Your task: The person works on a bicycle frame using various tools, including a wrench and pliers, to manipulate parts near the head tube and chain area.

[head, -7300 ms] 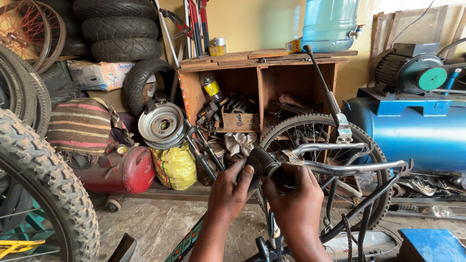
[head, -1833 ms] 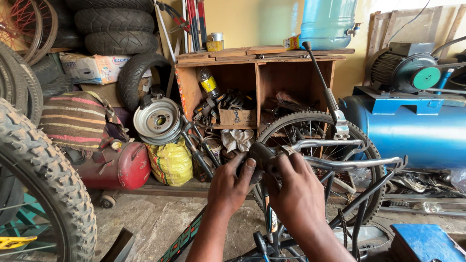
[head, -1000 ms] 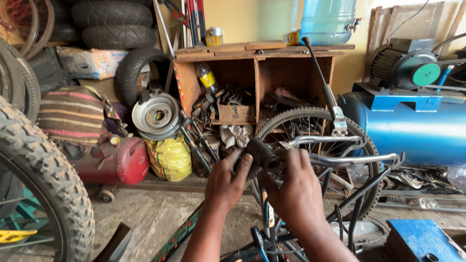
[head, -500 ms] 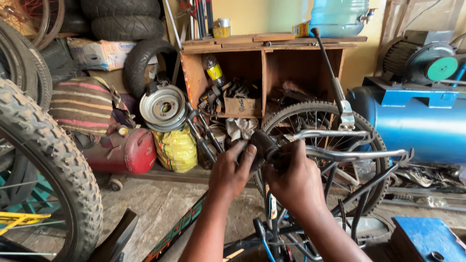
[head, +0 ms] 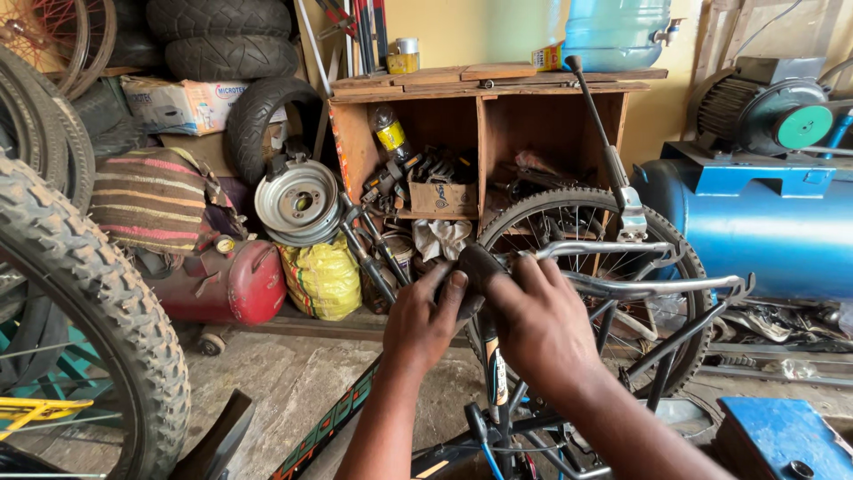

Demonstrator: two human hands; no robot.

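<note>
Both my hands grip a black bicycle saddle (head: 476, 267) at mid-frame. My left hand (head: 425, 311) wraps its near side with the thumb on top. My right hand (head: 538, 316) covers the saddle's right side, fingers curled over it. The saddle sits atop the seat post (head: 494, 373) of a dark bicycle frame below my hands. A silver rear rack (head: 653, 286) extends right from the saddle, over the rear wheel (head: 684, 267).
A knobby tyre (head: 98, 293) fills the left foreground. Behind stand a wooden shelf (head: 480, 89) crammed with parts, a red fuel can (head: 235, 284), a yellow sack (head: 324, 277), stacked tyres (head: 222, 36) and a blue compressor tank (head: 764, 227). A blue box (head: 782, 440) lies at bottom right.
My hands have stayed on the saddle, shifting their grip slightly. The view has tilted and moved a little.
</note>
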